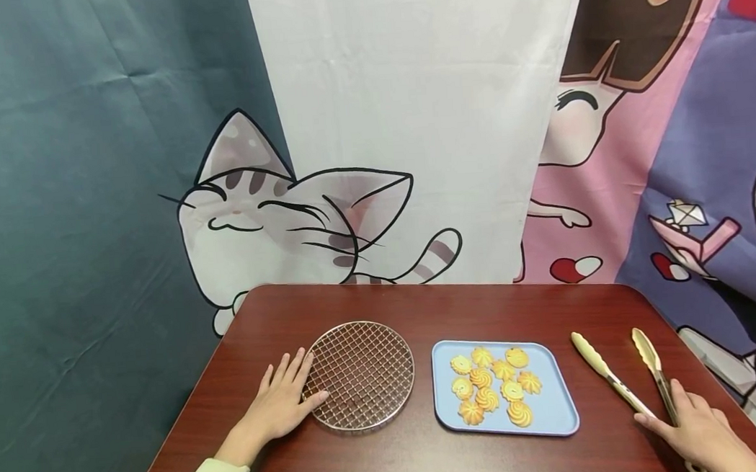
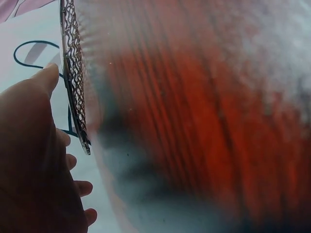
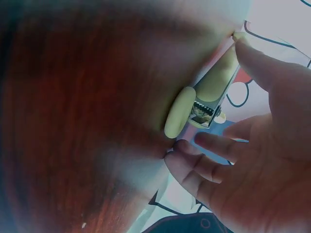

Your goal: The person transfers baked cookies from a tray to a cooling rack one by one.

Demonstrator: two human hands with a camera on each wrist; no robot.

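A round wire rack [image 1: 360,376] lies on the left half of the table. My left hand [image 1: 280,401] is at its left edge, fingers straight and spread, fingertips and thumb right at the rim. The left wrist view shows the rack [image 2: 74,73] edge-on beside the left thumb. On the right lie metal tongs with pale yellow tips [image 1: 589,353], their two arms spread apart. Over the hinge end rests my right hand [image 1: 704,429], fingers relaxed. In the right wrist view the tongs [image 3: 214,87] sit between thumb and fingers, not gripped, with space under the palm.
Between the rack and the tongs sits a light blue tray [image 1: 554,409] bearing several piped butter cookies [image 1: 480,378]. The dark red-brown wooden table [image 1: 421,305] has rounded far corners. Behind it hangs a printed cartoon curtain [image 1: 422,103].
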